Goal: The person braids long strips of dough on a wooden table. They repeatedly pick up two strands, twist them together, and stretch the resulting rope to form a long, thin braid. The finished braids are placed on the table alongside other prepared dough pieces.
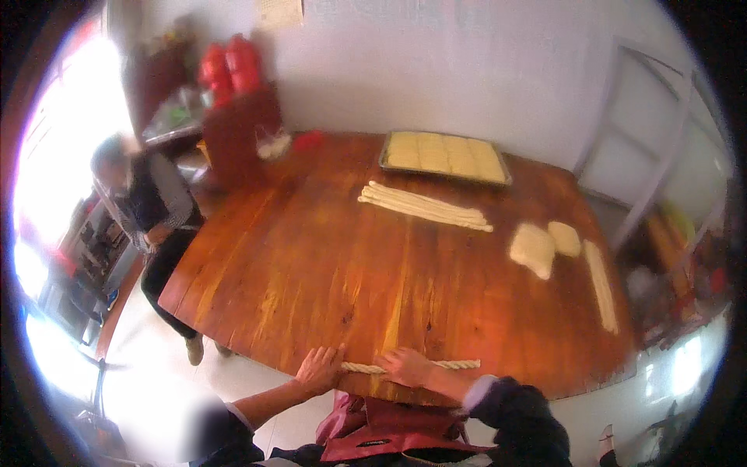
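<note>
A twisted dough rope (459, 364) lies across the near edge of the wooden table (315, 257). My left hand (321, 369) holds its left end down, and that end is hidden beneath the palm. Over the rope's middle, my right hand (405, 366) grips it with bent fingers, hiding a stretch of it. To the right, the rope's other end lies uncovered on the wood. Both hands rest close to the table edge, a short length of rope showing between them.
Several dough strips (426, 207) lie side by side before a metal tray (446, 173) of dough blocks. At the right are two dough pieces (532, 250) and a long strip (601, 286). A person (154, 198) sits left of the table. Red containers (230, 67) stand behind.
</note>
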A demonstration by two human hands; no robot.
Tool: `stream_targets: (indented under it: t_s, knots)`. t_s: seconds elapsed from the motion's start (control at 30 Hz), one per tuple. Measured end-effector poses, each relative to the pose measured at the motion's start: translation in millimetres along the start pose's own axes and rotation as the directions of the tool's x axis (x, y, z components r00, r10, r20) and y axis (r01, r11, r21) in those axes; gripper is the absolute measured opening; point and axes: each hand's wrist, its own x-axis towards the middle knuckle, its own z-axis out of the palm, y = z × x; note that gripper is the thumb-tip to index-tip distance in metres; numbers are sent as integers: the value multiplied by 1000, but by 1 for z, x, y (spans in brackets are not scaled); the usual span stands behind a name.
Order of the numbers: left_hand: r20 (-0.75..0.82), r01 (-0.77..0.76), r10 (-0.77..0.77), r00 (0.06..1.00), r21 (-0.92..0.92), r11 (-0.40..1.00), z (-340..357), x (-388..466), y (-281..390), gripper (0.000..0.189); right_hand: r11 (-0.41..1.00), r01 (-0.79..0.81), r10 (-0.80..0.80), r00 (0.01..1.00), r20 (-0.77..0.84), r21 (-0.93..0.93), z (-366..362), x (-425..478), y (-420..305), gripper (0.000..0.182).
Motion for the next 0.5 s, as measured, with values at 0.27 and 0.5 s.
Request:
stream_targets:
  t_s: [0.27, 0.5]
  knots:
    - [128, -396, 392, 911, 5, 918, 0, 55, 34, 72, 1000, 6, -7, 999, -37, -27, -2, -25, 7, 43]
    - [374, -316, 354, 857, -160, 935, 36, 80, 45, 80, 991, -114, 124, 976, 181, -68, 4, -46, 12, 43]
